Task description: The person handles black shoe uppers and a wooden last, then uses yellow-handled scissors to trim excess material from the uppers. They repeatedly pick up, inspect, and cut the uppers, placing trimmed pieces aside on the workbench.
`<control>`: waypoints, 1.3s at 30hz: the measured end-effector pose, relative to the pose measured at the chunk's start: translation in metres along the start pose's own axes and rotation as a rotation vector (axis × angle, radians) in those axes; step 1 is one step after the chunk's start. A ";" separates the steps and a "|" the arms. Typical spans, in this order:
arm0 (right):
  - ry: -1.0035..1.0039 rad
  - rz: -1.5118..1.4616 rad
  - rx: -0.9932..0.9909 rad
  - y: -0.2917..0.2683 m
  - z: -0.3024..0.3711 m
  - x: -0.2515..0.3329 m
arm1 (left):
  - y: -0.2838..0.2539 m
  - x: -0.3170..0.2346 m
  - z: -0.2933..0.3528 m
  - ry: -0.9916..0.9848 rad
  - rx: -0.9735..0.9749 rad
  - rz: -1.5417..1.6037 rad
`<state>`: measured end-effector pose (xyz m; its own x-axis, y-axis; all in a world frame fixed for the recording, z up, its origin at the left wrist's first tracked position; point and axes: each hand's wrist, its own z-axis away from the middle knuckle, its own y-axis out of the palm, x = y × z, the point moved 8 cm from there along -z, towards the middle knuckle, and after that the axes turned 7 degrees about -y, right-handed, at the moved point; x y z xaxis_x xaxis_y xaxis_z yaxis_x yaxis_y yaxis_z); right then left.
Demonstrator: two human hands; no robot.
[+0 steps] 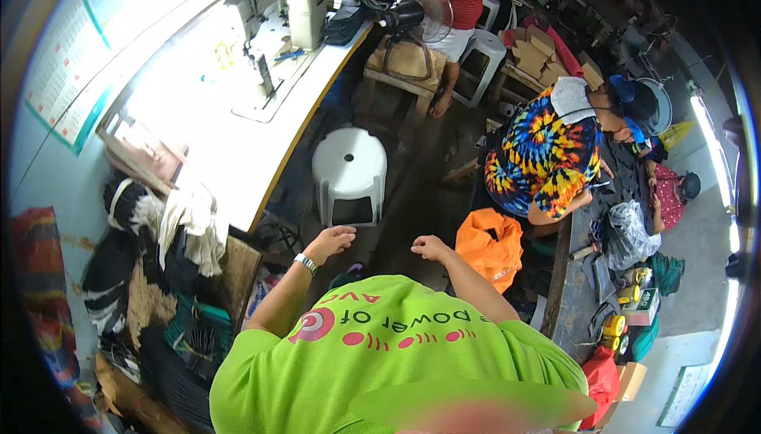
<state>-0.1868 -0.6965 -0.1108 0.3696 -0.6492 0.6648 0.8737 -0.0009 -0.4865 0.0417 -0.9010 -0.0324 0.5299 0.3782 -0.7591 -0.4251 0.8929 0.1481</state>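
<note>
Two hands (pixel 331 244) (pixel 429 248) loosely open | one white stool (pixel 349 166) nearby | one orange bag (pixel 487 263) rightward

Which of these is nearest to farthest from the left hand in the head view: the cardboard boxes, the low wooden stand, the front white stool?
From the left hand:
1. Front white stool: just ahead.
2. Low wooden stand: farther ahead, slightly right.
3. Cardboard boxes: farthest, ahead and well right.

I face a smooth plastic stool (pixel 349 166); beyond it, a rough wooden bench (pixel 396 80); left of it, a tabletop (pixel 230 164), perhaps glossy, though glare blurs it.
</note>
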 end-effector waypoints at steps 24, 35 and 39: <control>-0.308 -0.393 -0.159 -0.265 -0.123 0.069 | 0.046 -0.224 -0.197 0.141 0.047 -0.003; -0.646 -1.492 -0.499 -0.606 -0.222 0.178 | -0.060 -0.631 -0.307 0.821 -0.257 0.362; -0.908 -1.553 -0.125 -0.654 -0.272 0.229 | -0.045 -0.718 -0.368 0.674 -0.177 0.238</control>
<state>-0.7595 -1.0511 0.2052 -0.5995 0.5750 0.5567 0.5440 -0.2174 0.8104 -0.5894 -1.3029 0.2727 -0.1339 0.2736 -0.9525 -0.6151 0.7307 0.2964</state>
